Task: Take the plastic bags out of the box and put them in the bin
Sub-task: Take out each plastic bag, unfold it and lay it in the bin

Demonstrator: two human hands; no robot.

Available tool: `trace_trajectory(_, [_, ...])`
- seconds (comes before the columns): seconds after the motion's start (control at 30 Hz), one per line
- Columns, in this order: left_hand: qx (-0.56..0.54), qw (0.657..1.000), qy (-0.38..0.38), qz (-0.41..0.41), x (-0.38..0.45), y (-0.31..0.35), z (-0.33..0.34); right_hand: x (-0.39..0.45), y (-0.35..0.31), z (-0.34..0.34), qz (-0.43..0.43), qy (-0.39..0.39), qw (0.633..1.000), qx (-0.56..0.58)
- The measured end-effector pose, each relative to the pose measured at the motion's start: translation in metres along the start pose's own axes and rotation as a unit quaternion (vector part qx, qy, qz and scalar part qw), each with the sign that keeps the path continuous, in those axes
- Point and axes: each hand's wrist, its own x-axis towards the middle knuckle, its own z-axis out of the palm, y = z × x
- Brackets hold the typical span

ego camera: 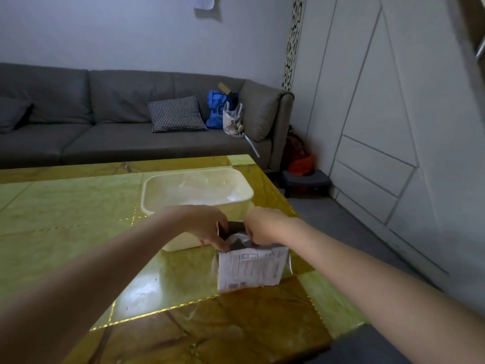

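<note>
Near the table's right edge stands the box, just in front of the cream bin. The left hand and right hand both pinch a plastic bag at the box's open top.

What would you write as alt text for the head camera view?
Both hands reach into the top of a small box on a green-and-brown table: left hand at its left edge, right hand pinching crinkled plastic inside. A cream bin sits just behind; a grey sofa lies beyond.
</note>
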Motion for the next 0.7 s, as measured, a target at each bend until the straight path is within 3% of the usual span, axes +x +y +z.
trace_trajectory(0.13, [0.070,0.996,0.055,-0.012,0.002,0.001,0.002,-0.002,0.002,-0.003,0.000,0.072,0.997,0.010])
trace_trajectory(0.37, [0.054,0.988,0.125,0.067,0.002,0.020,0.011,-0.004,0.014,0.002,-0.045,0.093,0.981,0.163])
trace_trajectory(0.47, [0.052,0.978,0.197,0.045,0.006,0.021,0.021,-0.012,0.017,-0.005,-0.048,0.094,0.965,0.239])
trace_trajectory(0.63, [0.007,0.960,0.277,0.049,0.009,0.018,0.023,-0.013,0.022,-0.011,0.030,0.099,0.933,0.346])
trace_trajectory(0.7, [-0.003,0.958,0.283,0.054,0.008,0.018,0.024,-0.013,0.021,-0.011,0.054,0.056,0.924,0.374])
